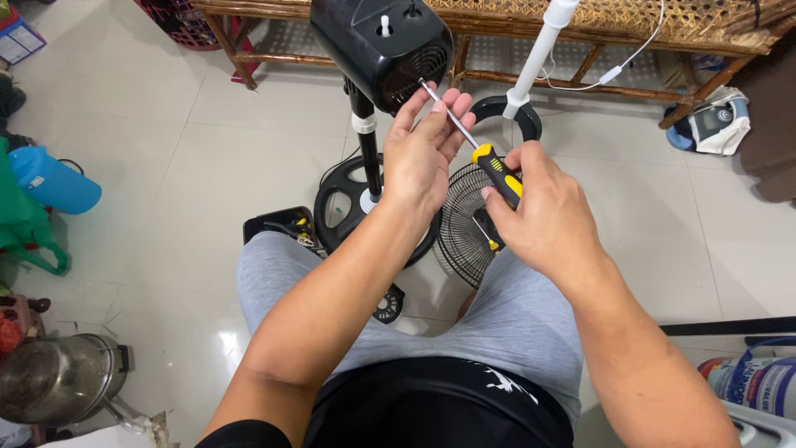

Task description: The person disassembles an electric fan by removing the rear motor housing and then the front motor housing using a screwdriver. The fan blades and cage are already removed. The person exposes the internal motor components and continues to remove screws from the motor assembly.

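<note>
My right hand [547, 217] grips the yellow-and-black handle of a screwdriver [496, 170]. Its metal shaft slants up and left, with the tip at the vented back of a black fan motor housing [383, 46]. My left hand [423, 149] is beside the shaft, fingertips steadying it just below the housing. The housing sits on a black pole [365, 141] rising from a round black base [342, 203]. A black wire fan grille [464, 224] stands on the floor behind my hands, over my knees in grey shorts.
A white fan pole [537, 54] with a black ring base [514, 109] stands beyond. A rattan bench [497, 17] runs across the back. A metal pot [54, 377] is at lower left, a blue item [54, 182] at left, and a small black tool case [278, 224] by my knee.
</note>
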